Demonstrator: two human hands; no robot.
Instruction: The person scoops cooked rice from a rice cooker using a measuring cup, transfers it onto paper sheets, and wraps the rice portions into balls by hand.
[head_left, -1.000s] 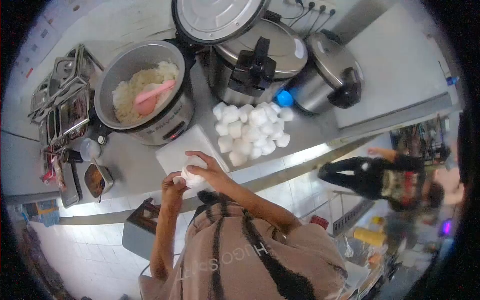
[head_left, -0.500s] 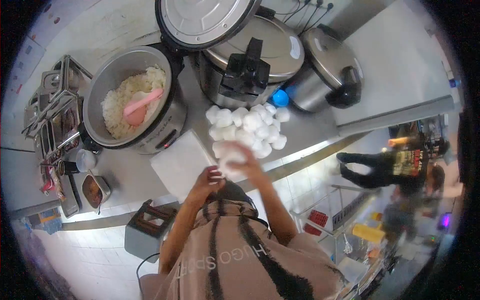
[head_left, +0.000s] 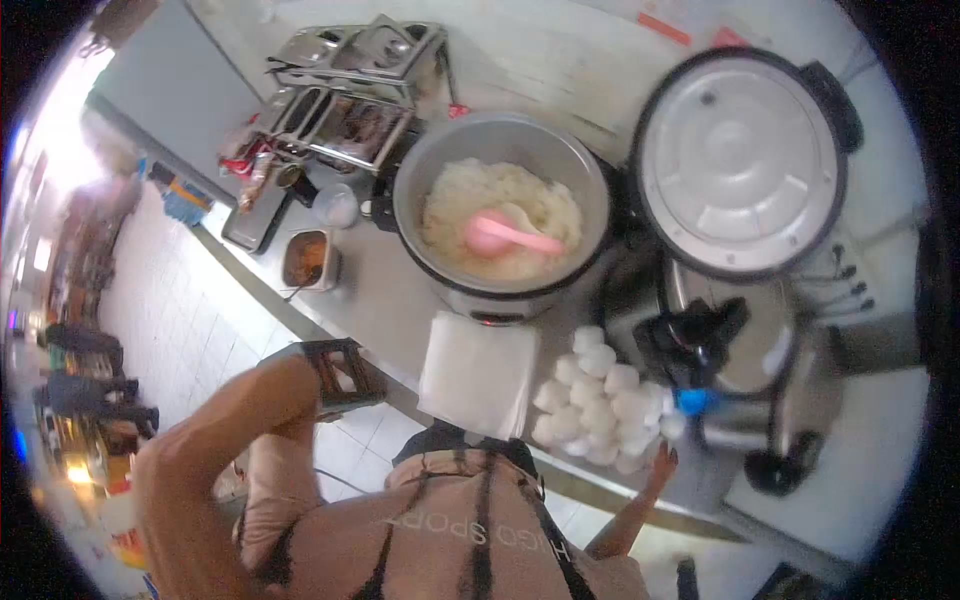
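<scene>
My right hand (head_left: 662,466) reaches to the near right edge of a pile of white rounded bundles (head_left: 598,408), fingers stretched out beside the rightmost ones. What the bundles contain is hidden. To the left of the pile lies a stack of white paper sheets (head_left: 478,372). My left arm is bent up at the lower left, and my left hand (head_left: 190,525) is close to the camera with its fingers out of sight. Behind the paper stands an open rice cooker (head_left: 420,130), holding cooked rice (head_left: 460,190) and a pink rice paddle (head_left: 505,236).
The cooker's raised lid (head_left: 740,160) leans over another steel cooker (head_left: 735,340). A blue cup (head_left: 690,402) sits by the bundles. Steel containers (head_left: 350,130) and a food tub (head_left: 312,262) stand at left. Below the counter edge is a dark crate-like object (head_left: 345,375).
The view has swung left. My hands were together around a white bundle; now they are apart, the right at the pile's edge and the left raised toward the camera.
</scene>
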